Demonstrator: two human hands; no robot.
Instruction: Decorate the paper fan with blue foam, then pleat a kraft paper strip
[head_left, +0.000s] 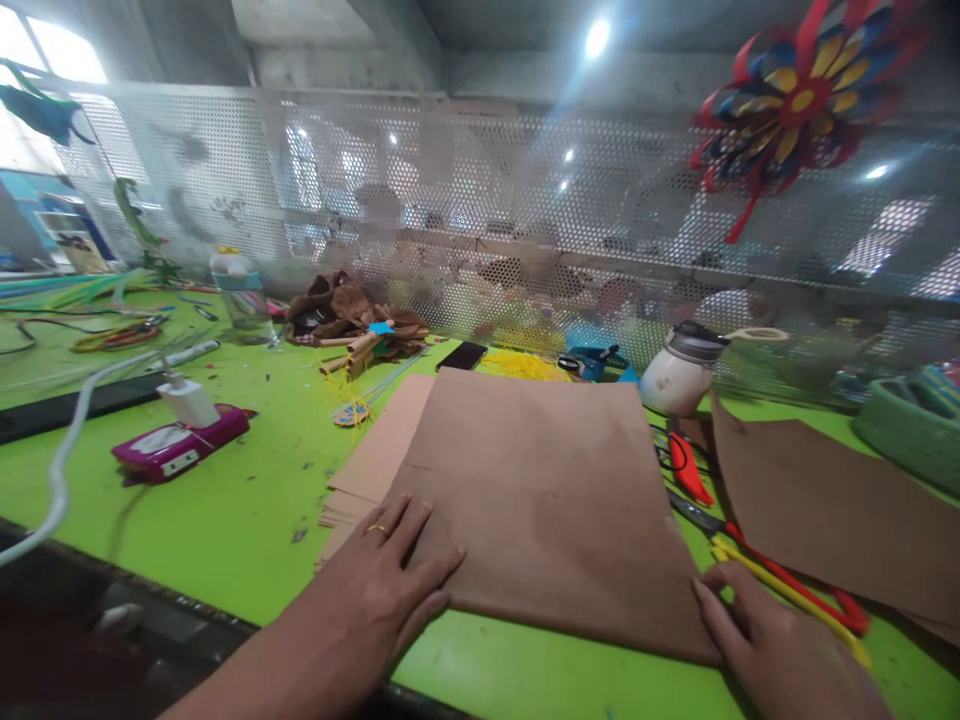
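Note:
A large sheet of brown paper (540,480) lies in front of me, its near edge looking rounded like a fold. On its left side my left hand (390,570) rests flat with the fingers apart, a ring on one of them. My right hand (772,620) pinches the near right corner of the sheet between thumb and fingers. Beneath the sheet, more stacked paper (382,440) sticks out to the left. Scissors with red and yellow handles (787,575) lie beside my right hand, partly hidden by it.
Another brown sheet (832,500) is at the right, near a green basin (911,425). A white bottle (679,370), yellow strands (525,366) and a phone (461,356) stand or lie behind. A purple power strip (184,445) sits left on the green table (247,540). Perforated metal panels (480,230) close the back.

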